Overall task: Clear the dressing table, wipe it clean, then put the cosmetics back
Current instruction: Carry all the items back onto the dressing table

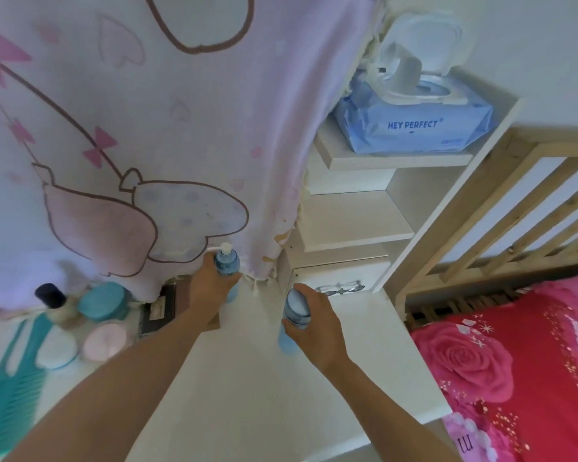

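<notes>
My left hand [211, 291] grips a blue pump bottle [227, 261] with a white nozzle, standing upright at the back of the white dressing table [234, 388] under the hem of a hanging cloth. My right hand [317, 328] is wrapped around a second blue bottle [296, 311] with a rounded cap, upright near the table's right side. At the table's left end lie more cosmetics: a dark-capped bottle [50, 295], a teal jar [104, 301], a pink round compact [106, 340], a white round compact [57, 350] and a teal comb [14, 385].
A pink and lilac printed cloth [147, 128] hangs over the mirror area. White shelves [357, 228] at the right carry an open blue pack of wet wipes [414, 125]; a small drawer [341, 278] sits below. A wooden bed frame [501, 208] and red floral bedding [514, 378] adjoin the table.
</notes>
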The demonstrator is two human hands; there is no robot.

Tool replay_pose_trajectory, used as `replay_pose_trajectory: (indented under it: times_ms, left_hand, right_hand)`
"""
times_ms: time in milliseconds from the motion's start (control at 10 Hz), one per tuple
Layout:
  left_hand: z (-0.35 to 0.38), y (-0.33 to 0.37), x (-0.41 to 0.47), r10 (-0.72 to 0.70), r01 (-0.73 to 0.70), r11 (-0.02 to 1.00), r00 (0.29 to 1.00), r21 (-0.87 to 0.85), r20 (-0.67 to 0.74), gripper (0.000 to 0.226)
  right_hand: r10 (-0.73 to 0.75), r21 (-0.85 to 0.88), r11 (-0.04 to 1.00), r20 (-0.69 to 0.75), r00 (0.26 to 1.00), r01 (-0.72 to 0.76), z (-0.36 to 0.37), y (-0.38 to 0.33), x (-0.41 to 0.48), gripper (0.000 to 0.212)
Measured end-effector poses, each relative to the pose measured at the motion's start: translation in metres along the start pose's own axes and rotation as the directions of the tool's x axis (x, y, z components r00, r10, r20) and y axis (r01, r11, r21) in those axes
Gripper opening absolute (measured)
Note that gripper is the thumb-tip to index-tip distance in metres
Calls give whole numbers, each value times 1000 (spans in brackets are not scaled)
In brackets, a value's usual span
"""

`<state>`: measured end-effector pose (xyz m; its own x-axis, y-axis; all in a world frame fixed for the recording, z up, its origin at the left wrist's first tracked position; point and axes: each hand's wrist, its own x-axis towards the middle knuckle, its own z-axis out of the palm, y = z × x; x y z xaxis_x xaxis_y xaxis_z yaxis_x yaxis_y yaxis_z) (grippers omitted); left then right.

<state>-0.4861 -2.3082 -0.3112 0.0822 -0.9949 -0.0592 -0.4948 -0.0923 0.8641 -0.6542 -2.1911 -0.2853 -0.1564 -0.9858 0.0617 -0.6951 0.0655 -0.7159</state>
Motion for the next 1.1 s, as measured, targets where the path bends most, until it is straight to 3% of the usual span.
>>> replay_pose_trajectory:
  times_ms: [300,500,800,1000,1100]
  left_hand:
    - [-23,-4,0,-41,5,979,984,205,171,77]
    - [-66,-22,-33,-97,62,951,990,304,103,75]
    - [-126,-36,-81,64,-34,875,997,484,-46,57]
    - [-152,-41,-103,114,-47,797,991,602,-74,53]
    - [-169,-41,-109,168,-79,778,982,624,-86,52]
  right_hand:
    - [-99,-11,995,80,992,100,31,-21,35,59]
    - [-122,31,992,22,992,121,48,-27,76,60]
    - [-114,25,993,-21,993,115,60,-18,111,65]
    - [-94,-174,979,82,992,107,49,-31,103,77]
    - [-28,-215,976,53,998,39,40,-50,82,70]
